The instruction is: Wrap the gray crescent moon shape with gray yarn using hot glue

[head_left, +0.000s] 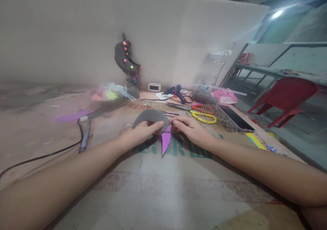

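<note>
A crescent cutout [150, 115], mostly wrapped in grey yarn, is held above the cardboard with its bare purple tip [166, 141] pointing down. My left hand [143, 132] grips the wrapped part, its thumb lying on top near the bare end. Close by the crescent's right edge, my right hand [186, 127] has its fingers pinched together on a thin grey yarn strand that runs to the crescent. The strand is partly hidden by the fingers. Behind the hands lie scissors with yellow handles [203, 117] and a utility knife [170, 114].
A glue gun [178, 93], a grey yarn ball [204, 96] with loose strands, and a phone [236, 117] lie at the right. At the left are a bowl of materials [108, 95], a marker [85, 136] and a black cable [41, 155]. A decorated crescent [125, 58] hangs behind.
</note>
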Demonstrator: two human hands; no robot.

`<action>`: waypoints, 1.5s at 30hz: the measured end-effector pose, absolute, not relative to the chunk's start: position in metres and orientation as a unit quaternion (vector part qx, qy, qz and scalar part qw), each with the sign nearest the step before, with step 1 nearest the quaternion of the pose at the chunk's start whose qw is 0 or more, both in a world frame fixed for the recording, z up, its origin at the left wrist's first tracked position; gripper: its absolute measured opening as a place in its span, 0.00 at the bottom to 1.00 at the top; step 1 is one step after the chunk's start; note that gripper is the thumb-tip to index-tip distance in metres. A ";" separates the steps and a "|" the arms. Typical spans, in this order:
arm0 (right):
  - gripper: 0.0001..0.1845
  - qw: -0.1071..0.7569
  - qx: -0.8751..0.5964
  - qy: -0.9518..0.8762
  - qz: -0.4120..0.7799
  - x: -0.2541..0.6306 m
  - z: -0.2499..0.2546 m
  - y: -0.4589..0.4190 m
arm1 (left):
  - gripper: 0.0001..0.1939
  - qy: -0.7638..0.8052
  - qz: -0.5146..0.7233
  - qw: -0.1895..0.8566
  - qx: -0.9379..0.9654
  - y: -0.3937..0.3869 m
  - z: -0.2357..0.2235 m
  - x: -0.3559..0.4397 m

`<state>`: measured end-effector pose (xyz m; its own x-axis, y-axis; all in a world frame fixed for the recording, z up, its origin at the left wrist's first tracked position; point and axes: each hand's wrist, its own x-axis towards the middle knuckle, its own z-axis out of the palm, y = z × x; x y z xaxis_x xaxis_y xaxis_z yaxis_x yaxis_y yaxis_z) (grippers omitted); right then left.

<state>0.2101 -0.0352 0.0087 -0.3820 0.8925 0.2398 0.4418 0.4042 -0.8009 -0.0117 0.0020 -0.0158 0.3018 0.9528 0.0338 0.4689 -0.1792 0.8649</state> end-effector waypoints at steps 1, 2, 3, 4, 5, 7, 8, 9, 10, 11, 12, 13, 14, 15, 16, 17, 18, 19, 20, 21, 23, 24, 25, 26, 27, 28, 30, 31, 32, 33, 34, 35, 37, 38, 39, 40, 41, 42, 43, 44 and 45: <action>0.14 0.346 -0.443 -0.757 0.335 0.210 0.008 -0.035 | 0.21 0.505 0.302 0.390 0.708 0.002 -0.016 -0.012; 0.12 0.347 -0.445 -0.753 0.339 0.209 0.008 -0.035 | 0.21 0.505 0.292 0.386 0.715 0.003 -0.017 -0.013; 0.10 0.347 -0.446 -0.751 0.341 0.209 0.008 -0.034 | 0.21 0.504 0.283 0.382 0.721 0.002 -0.017 -0.012; 0.08 0.344 -0.446 -0.751 0.344 0.209 0.007 -0.034 | 0.21 0.501 0.279 0.380 0.726 0.001 -0.017 -0.012; 0.07 0.340 -0.447 -0.750 0.348 0.208 0.007 -0.034 | 0.21 0.497 0.280 0.379 0.729 0.000 -0.017 -0.010; 0.07 0.331 -0.454 -0.744 0.362 0.208 0.007 -0.033 | 0.22 0.482 0.291 0.377 0.736 -0.003 -0.015 -0.007; 0.07 0.325 -0.457 -0.740 0.372 0.208 0.007 -0.032 | 0.22 0.473 0.300 0.374 0.739 -0.004 -0.015 -0.005; 0.07 0.323 -0.458 -0.735 0.382 0.207 0.007 -0.032 | 0.22 0.463 0.305 0.370 0.745 -0.005 -0.013 -0.004; 0.07 0.321 -0.457 -0.732 0.390 0.207 0.007 -0.031 | 0.22 0.456 0.307 0.364 0.752 -0.007 -0.012 -0.003; 0.06 0.322 -0.455 -0.730 0.396 0.207 0.007 -0.031 | 0.22 0.450 0.305 0.357 0.760 -0.008 -0.011 -0.002; 0.06 0.323 -0.451 -0.730 0.398 0.207 0.006 -0.031 | 0.22 0.445 0.300 0.349 0.769 -0.008 -0.009 -0.003; 0.06 0.322 -0.448 -0.733 0.398 0.207 0.006 -0.031 | 0.22 0.442 0.295 0.339 0.776 -0.009 -0.008 -0.003; 0.05 0.322 -0.445 -0.736 0.394 0.207 0.005 -0.031 | 0.23 0.442 0.293 0.329 0.781 -0.010 -0.007 -0.004; 0.05 0.322 -0.444 -0.740 0.390 0.208 0.004 -0.031 | 0.23 0.445 0.292 0.319 0.784 -0.010 -0.006 -0.005; 0.04 0.320 -0.445 -0.743 0.385 0.208 0.003 -0.031 | 0.23 0.450 0.292 0.309 0.785 -0.011 -0.005 -0.006; 0.04 0.319 -0.446 -0.745 0.380 0.208 0.002 -0.031 | 0.23 0.455 0.292 0.299 0.786 -0.012 -0.004 -0.006; 0.04 0.318 -0.447 -0.746 0.377 0.209 0.001 -0.031 | 0.23 0.460 0.292 0.291 0.787 -0.012 -0.004 -0.007; 0.04 0.317 -0.449 -0.747 0.374 0.209 0.001 -0.030 | 0.23 0.463 0.292 0.285 0.787 -0.012 -0.003 -0.007; 0.04 0.316 -0.450 -0.749 0.370 0.210 0.000 -0.030 | 0.22 0.464 0.293 0.282 0.787 -0.013 -0.003 -0.008; 0.04 0.316 -0.451 -0.751 0.364 0.210 0.000 -0.030 | 0.22 0.462 0.293 0.282 0.788 -0.013 -0.003 -0.008; 0.05 0.316 -0.452 -0.758 0.347 0.210 0.001 -0.030 | 0.21 0.451 0.293 0.290 0.792 -0.013 -0.002 -0.007; 0.05 0.315 -0.452 -0.762 0.340 0.210 0.001 -0.030 | 0.21 0.442 0.291 0.295 0.796 -0.013 -0.001 -0.007; 0.05 0.314 -0.452 -0.765 0.335 0.210 0.002 -0.030 | 0.20 0.433 0.289 0.300 0.799 -0.013 0.000 -0.007; 0.05 0.312 -0.451 -0.768 0.332 0.209 0.002 -0.030 | 0.20 0.428 0.289 0.302 0.801 -0.013 0.001 -0.007; 0.06 0.312 -0.450 -0.769 0.330 0.209 0.003 -0.030 | 0.20 0.427 0.292 0.301 0.801 -0.013 0.002 -0.006; 0.06 0.313 -0.450 -0.769 0.329 0.208 0.004 -0.031 | 0.20 0.429 0.297 0.299 0.799 -0.013 0.003 -0.006; 0.07 0.316 -0.449 -0.767 0.332 0.208 0.005 -0.031 | 0.20 0.440 0.305 0.297 0.791 -0.013 0.003 -0.005; 0.09 0.317 -0.447 -0.767 0.335 0.207 0.006 -0.032 | 0.20 0.444 0.306 0.301 0.787 -0.012 0.002 -0.004; 0.11 0.317 -0.443 -0.767 0.337 0.207 0.007 -0.032 | 0.21 0.446 0.304 0.308 0.783 -0.010 0.001 -0.003; 0.13 0.319 -0.439 -0.769 0.339 0.207 0.008 -0.033 | 0.22 0.447 0.302 0.318 0.779 -0.008 0.000 -0.003; 0.16 0.321 -0.435 -0.770 0.339 0.207 0.009 -0.033 | 0.23 0.449 0.299 0.330 0.775 -0.006 -0.001 -0.003; 0.18 0.325 -0.431 -0.771 0.339 0.207 0.009 -0.033 | 0.24 0.453 0.298 0.340 0.769 -0.004 -0.002 -0.003; 0.20 0.337 -0.427 -0.764 0.348 0.207 0.009 -0.033 | 0.25 0.464 0.301 0.352 0.755 0.000 -0.003 -0.004; 0.20 0.341 -0.427 -0.758 0.356 0.208 0.009 -0.033 | 0.25 0.469 0.305 0.354 0.749 0.001 -0.003 -0.005; 0.19 0.342 -0.430 -0.752 0.363 0.208 0.009 -0.033 | 0.26 0.473 0.307 0.355 0.746 0.001 -0.003 -0.006; 0.18 0.341 -0.434 -0.748 0.368 0.208 0.009 -0.033 | 0.26 0.477 0.308 0.353 0.744 0.001 -0.002 -0.007; 0.17 0.339 -0.439 -0.746 0.369 0.208 0.009 -0.032 | 0.27 0.479 0.309 0.351 0.743 0.001 -0.002 -0.007; 0.16 0.334 -0.443 -0.746 0.368 0.208 0.009 -0.032 | 0.27 0.477 0.308 0.350 0.745 0.000 -0.001 -0.008; 0.16 0.329 -0.447 -0.748 0.364 0.208 0.009 -0.032 | 0.27 0.472 0.306 0.351 0.749 -0.001 -0.001 -0.008; 0.15 0.326 -0.449 -0.750 0.360 0.208 0.010 -0.032 | 0.28 0.465 0.307 0.353 0.751 -0.001 -0.001 -0.008; 0.15 0.323 -0.451 -0.751 0.357 0.208 0.011 -0.032 | 0.28 0.458 0.313 0.356 0.752 -0.002 -0.001 -0.008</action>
<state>0.2085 -0.0321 0.0106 -0.3844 0.9084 0.1642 0.4464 0.3386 -0.8283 -0.0076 -0.0017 -0.0015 0.3842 0.9121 0.1434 0.4664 -0.3257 0.8224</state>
